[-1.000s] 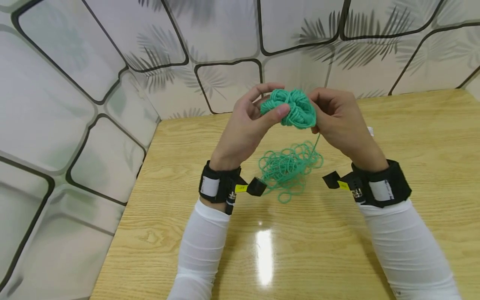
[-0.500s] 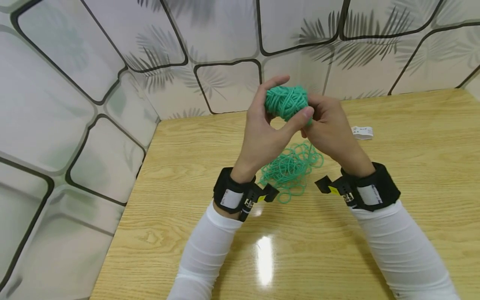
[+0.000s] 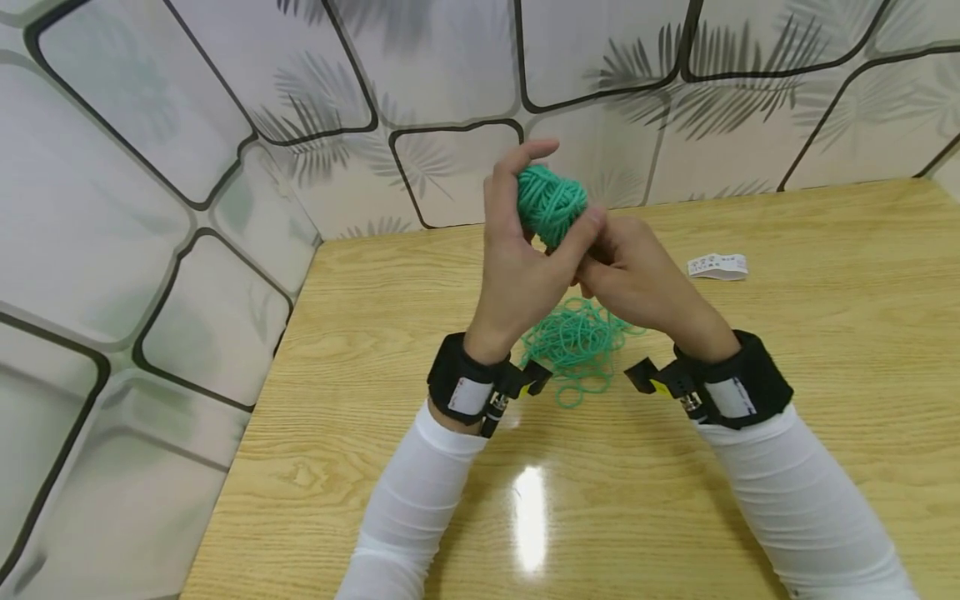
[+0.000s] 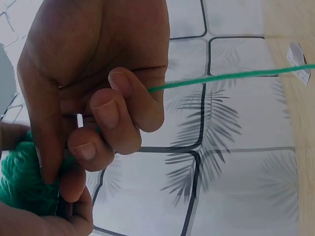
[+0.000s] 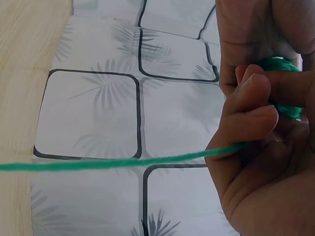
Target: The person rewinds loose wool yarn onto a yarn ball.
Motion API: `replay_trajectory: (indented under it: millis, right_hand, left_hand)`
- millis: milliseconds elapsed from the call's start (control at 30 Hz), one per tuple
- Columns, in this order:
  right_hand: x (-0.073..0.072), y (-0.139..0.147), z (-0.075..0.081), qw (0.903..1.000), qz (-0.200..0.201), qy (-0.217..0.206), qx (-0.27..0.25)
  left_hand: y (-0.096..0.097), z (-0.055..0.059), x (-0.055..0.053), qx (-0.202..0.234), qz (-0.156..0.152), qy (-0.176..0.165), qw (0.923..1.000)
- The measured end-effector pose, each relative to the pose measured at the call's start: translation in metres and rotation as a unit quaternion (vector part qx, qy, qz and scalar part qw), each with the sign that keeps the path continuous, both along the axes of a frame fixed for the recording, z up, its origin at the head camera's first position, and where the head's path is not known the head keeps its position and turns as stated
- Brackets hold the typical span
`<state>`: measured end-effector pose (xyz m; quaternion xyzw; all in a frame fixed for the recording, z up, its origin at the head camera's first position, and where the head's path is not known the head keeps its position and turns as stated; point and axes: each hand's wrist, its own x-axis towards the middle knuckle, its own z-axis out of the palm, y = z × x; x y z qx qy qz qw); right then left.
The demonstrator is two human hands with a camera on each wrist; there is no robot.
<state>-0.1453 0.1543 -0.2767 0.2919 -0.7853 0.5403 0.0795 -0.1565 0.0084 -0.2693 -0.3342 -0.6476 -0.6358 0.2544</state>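
My left hand (image 3: pixel 517 271) holds a small ball of green yarn (image 3: pixel 551 204) above the back of the table, with the fingers behind it and the thumb in front. Close against it, my right hand (image 3: pixel 633 271) meets the ball's lower right side near the left thumb. In the right wrist view, a single taut yarn strand (image 5: pixel 123 162) runs into the right hand's curled fingers (image 5: pixel 248 118). The left wrist view shows the same strand passing through those fingers beside the ball. Below both hands, a loose tangle of green yarn (image 3: pixel 577 342) lies on the table.
A white paper label band (image 3: pixel 717 267) lies on the wooden table (image 3: pixel 337 375), right of the hands. Patterned wall panels (image 3: pixel 457 75) rise behind the table and along its left side. Each wrist wears a black strap with a small camera.
The ball has turned from its pinched, looped face to its wound side. Both hands have come closer together, the right one shifting left and uncovering the paper label.
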Motion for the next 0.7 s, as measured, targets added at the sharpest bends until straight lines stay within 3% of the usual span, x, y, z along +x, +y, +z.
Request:
replay_trajectory:
  millis: [100,200,300,367,400,433,533,600,633,700]
  right_hand:
    - [0.001,0.0,0.0,1.0,-0.001,0.0,0.005]
    - [0.0,-0.002,0.0,0.9999,-0.002,-0.005,0.011]
    - [0.0,-0.004,0.0,0.9998,-0.003,-0.007,0.016]
    - [0.0,-0.006,0.0,0.9997,-0.007,-0.006,0.021]
    - [0.001,-0.007,0.0,0.9997,-0.008,-0.004,0.024]
    - [0.001,-0.008,0.0,0.9995,-0.009,0.0,0.031]
    - [0.004,-0.009,0.002,0.9979,-0.005,0.018,0.062]
    - [0.008,-0.006,0.006,0.9952,0.002,0.033,0.092]
    - [0.01,-0.003,0.009,0.9937,0.006,0.043,0.103]
    - [0.015,0.004,0.016,0.992,0.009,0.061,0.111]
  left_hand:
    - [0.001,0.0,0.0,0.006,0.0,-0.01,0.9999]
    - [0.003,0.003,0.004,0.073,-0.029,-0.067,0.9947]
    - [0.003,0.01,0.009,0.154,-0.086,-0.143,0.974]
    - [0.003,0.014,0.013,0.202,-0.119,-0.195,0.9524]
    - [0.003,0.015,0.013,0.218,-0.129,-0.209,0.9445]
    - [0.002,0.015,0.013,0.222,-0.132,-0.213,0.9423]
    - [0.001,0.012,0.011,0.146,-0.071,-0.193,0.9678]
    - [-0.001,0.007,0.007,0.061,-0.01,-0.138,0.9885]
    - [-0.002,0.005,0.005,0.017,0.024,-0.105,0.994]
    - [-0.007,0.003,0.002,-0.043,0.07,-0.051,0.9954]
